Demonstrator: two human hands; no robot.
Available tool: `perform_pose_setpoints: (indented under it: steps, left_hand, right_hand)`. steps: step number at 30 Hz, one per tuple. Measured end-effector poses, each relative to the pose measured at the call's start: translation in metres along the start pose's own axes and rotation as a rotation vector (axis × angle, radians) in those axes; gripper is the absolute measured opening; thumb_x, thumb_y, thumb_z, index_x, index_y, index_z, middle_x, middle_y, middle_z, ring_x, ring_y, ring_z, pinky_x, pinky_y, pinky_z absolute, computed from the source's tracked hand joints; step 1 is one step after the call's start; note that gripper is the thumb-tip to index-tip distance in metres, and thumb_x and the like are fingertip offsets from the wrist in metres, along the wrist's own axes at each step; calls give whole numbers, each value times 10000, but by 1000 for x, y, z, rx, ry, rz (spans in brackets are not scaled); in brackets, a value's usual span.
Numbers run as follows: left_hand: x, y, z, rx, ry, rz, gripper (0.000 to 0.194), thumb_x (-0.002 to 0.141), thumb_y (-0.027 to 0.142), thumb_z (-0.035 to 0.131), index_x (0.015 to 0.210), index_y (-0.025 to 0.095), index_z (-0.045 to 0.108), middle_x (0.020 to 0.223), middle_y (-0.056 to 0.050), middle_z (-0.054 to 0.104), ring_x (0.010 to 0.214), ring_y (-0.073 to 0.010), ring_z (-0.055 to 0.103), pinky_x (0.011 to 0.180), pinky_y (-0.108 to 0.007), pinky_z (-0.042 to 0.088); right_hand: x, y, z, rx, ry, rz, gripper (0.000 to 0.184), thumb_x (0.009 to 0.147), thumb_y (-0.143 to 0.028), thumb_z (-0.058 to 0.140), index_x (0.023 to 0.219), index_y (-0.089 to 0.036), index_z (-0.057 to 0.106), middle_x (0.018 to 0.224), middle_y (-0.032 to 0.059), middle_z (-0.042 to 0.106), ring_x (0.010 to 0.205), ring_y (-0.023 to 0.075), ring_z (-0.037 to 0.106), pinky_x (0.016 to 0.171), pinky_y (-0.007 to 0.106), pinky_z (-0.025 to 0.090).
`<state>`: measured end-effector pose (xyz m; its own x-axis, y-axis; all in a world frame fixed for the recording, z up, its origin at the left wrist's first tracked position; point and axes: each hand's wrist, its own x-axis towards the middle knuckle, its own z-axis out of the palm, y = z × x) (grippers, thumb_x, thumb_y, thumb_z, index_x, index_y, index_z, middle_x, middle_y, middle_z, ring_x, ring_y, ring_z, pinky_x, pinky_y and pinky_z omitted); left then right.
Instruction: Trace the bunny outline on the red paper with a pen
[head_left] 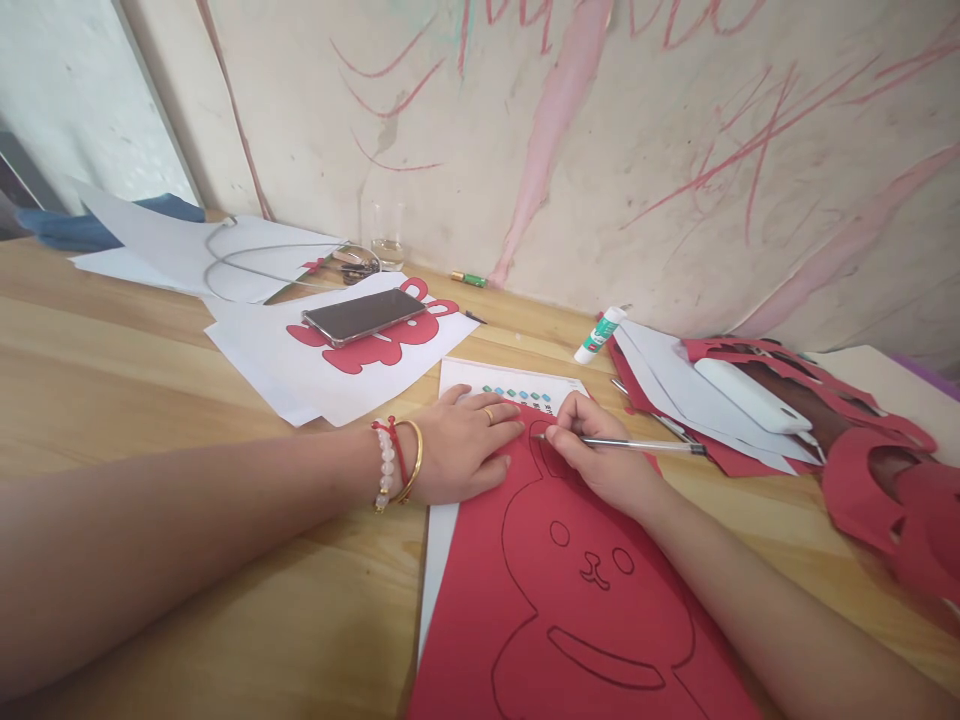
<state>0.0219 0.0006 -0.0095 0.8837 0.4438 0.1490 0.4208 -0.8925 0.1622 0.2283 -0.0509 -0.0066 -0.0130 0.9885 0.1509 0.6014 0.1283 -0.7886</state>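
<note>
A red paper sheet with a bear-like face outlined in dark ink lies on a white sheet on the wooden table. My left hand lies flat with fingers stretched out, pressing the red sheet's top left edge; the wrist carries a bead bracelet, a red cord and a gold bangle. My right hand is closed around a pen, whose tip touches the red paper at the drawn ear, right beside my left fingertips.
A phone rests on white paper with a red cut-out. A glue stick, a small green thing, a glass, a cable, red paper scraps and a white case lie along the scribbled wall.
</note>
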Motion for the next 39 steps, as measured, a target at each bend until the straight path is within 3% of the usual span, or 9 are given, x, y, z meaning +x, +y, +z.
perform_pose_setpoints:
  steps: [39]
  left_hand:
    - [0, 1, -2, 4, -15, -3, 473, 919, 326, 371, 1337, 135, 481, 1447, -110, 443, 1355, -269, 342, 1105, -509, 241]
  right_hand:
    - [1, 2, 0, -28, 20, 20, 207, 830, -243, 525, 682, -231, 381, 551, -80, 352, 502, 99, 317, 474, 236, 268]
